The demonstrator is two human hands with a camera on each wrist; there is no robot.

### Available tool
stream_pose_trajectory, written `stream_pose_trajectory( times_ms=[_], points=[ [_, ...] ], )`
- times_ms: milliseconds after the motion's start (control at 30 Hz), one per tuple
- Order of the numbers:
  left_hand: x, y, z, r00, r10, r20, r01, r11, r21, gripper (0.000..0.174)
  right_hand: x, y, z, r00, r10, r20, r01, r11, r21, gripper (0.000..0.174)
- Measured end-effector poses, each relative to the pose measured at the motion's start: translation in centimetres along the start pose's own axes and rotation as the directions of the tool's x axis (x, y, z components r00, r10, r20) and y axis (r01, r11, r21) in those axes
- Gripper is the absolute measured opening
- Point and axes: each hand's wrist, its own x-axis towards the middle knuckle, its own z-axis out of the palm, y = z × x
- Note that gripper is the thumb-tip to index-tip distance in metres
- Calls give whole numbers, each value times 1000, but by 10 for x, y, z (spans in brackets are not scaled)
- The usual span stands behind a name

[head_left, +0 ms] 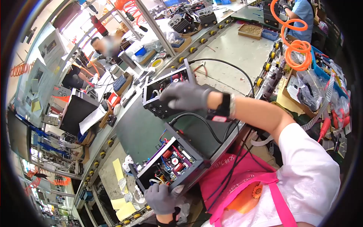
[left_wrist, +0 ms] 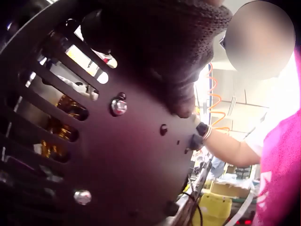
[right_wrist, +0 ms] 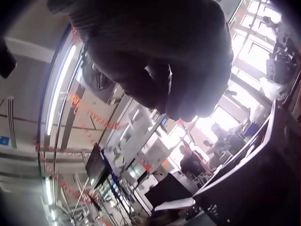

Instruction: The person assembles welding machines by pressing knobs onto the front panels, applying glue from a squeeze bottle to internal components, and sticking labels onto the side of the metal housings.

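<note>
My gloved left hand [head_left: 160,198] grips the near end of an uncovered dark metal case [head_left: 191,172], its thumb along the side. Red and white parts and wiring show inside this case. In the left wrist view, the glove [left_wrist: 164,61] lies against a slotted, screwed panel [left_wrist: 141,146], with copper-coloured coils [left_wrist: 56,141] behind the slots. Over a second uncovered case [head_left: 157,110], farther along the line, hovers my gloved right hand [head_left: 187,94], fingers loosely bent. From the right wrist, that glove [right_wrist: 155,56] shows nothing held, with a dark case edge [right_wrist: 235,167] below.
Black power cables [head_left: 242,70] run from the cases across the green work surface [head_left: 136,130]. An orange coiled hose [head_left: 298,51] hangs at right. Yellow paper [head_left: 126,210] lies at the near end. Roller wheels [head_left: 193,49] edge the line. Another person [head_left: 302,19] stands at the far right.
</note>
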Motion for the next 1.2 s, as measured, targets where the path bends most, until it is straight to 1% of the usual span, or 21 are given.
stream_pose_trajectory(
  times_ms=[67, 133, 167, 200, 300, 400, 433, 600, 667, 767, 800, 833, 900, 933, 1000, 1033, 1067, 1100, 1133, 1167, 1200],
  points=[
    [-6, 7, 0, 996, -93, 7, 93, 996, -15, 56, 14, 1, 41, 999, 26, 47, -9, 939, -345, 40],
    [-5, 15, 1, 989, -148, -29, 148, 989, -7, 58, 19, 5, 61, 993, 116, -13, -108, 873, -476, 43],
    [-5, 18, 3, 984, -172, -41, 171, 985, -18, 60, 20, 8, 62, 986, 165, -1, -145, 862, -486, 52],
    [-6, 20, 6, 984, -171, -54, 172, 985, 6, 59, 20, 18, 68, 989, 127, -81, -150, 880, -451, 56],
    [-3, 22, 12, 987, -148, -69, 152, 987, 52, 58, 13, 45, 76, 961, -3, -277, -92, 940, -330, 53],
    [-2, 21, 12, 990, -126, -59, 130, 990, 62, 57, 18, 52, 74, 981, 44, -187, -123, 895, -430, 53],
    [-2, 21, 13, 991, -120, -61, 124, 990, 68, 57, 20, 53, 76, 961, 20, -277, -129, 915, -382, 46],
    [6, 20, 12, 992, -105, -72, 108, 994, 33, 56, 24, 78, 64, 891, -105, -441, -38, 952, -305, 27],
    [15, 20, 14, 991, -99, -87, 99, 995, -1, 55, 26, 104, 39, 915, -169, -366, 50, 948, -314, 25],
    [37, 18, 18, 993, -70, -98, 73, 997, 28, 50, 28, 127, 19, 917, -192, -348, 187, 981, -49, 21],
    [46, 18, 21, 991, -82, -106, 85, 996, 26, 49, 30, 127, 12, 959, -123, -255, 129, 992, 7, 21],
    [52, 19, 28, 989, -83, -118, 89, 995, 42, 49, 28, 127, 6, 987, 33, -160, -11, 990, 139, 20],
    [55, 17, 34, 988, -106, -113, 109, 994, 28, 49, 34, 148, 0, 988, 155, -1, -149, 951, 273, 18],
    [55, 16, 36, 988, -98, -123, 101, 995, 18, 48, 35, 150, -2, 983, 175, 46, -176, 861, 477, 15],
    [52, 14, 38, 983, -100, -157, 106, 994, 33, 48, 33, 156, -8, 976, 204, 76, -212, 809, 548, 20],
    [52, 15, 39, 983, -79, -164, 85, 996, 30, 48, 31, 142, -11, 984, 172, -42, -116, 803, 585, 28],
    [52, 15, 36, 986, -89, -139, 95, 995, 40, 48, 18, 132, -21, 968, -143, -204, 191, 953, 235, 40],
    [55, 18, 30, 984, -80, -159, 91, 994, 62, 49, 8, 109, -32, 831, -440, -340, 391, 897, -206, 53],
    [51, 18, 32, 987, -118, -105, 121, 992, 23, 50, -11, 86, -36, 907, -196, -373, 223, 974, 31, 42],
    [51, 17, 38, 981, -62, -185, 69, 997, 29, 52, -30, 65, -40, 921, 82, -381, 45, 948, 314, 32],
    [48, 13, 46, 979, -26, -202, 38, 998, 55, 55, -49, 43, -45, 870, 335, -361, -88, 827, 555, 24]
  ],
)
